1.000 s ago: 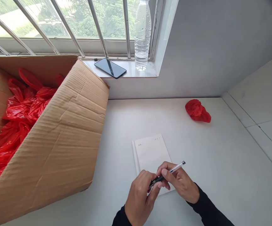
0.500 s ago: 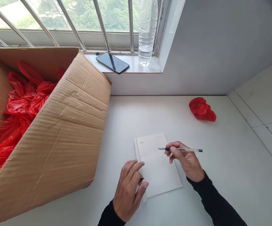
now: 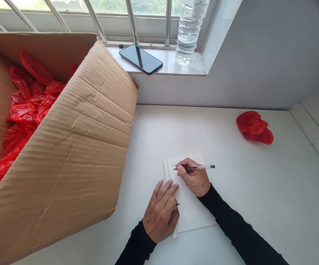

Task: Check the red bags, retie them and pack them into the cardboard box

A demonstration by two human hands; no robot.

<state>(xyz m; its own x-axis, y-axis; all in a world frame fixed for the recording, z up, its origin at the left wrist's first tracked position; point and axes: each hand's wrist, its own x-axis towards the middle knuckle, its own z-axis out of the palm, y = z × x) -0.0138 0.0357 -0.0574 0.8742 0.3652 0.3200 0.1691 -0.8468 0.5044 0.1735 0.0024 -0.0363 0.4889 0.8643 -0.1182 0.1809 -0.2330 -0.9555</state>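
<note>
A white notebook [image 3: 192,217] with a few small marks near its upper edge lies on the white table. My right hand [image 3: 196,180] is closed around a clear-barrelled pen [image 3: 199,167] with a black grip, its tip at or just above the page's upper left; contact cannot be made out. On the notebook's left side rests my left hand [image 3: 162,213], fingers reaching up the page edge. Between its thumb and bent forefinger sits a small pen cap [image 3: 176,205] with a dark clip, mostly hidden.
A large cardboard box [image 3: 90,147] holding red plastic bags [image 3: 27,110] takes up the left. Toward the back right lies a crumpled red bag [image 3: 254,127]. On the windowsill are a phone [image 3: 141,59] and a water bottle [image 3: 189,35], before metal bars [image 3: 131,22].
My right hand has carried the pen left across the page to the notebook's upper left. My left hand has settled closer onto the page edge. The whole view has shifted.
</note>
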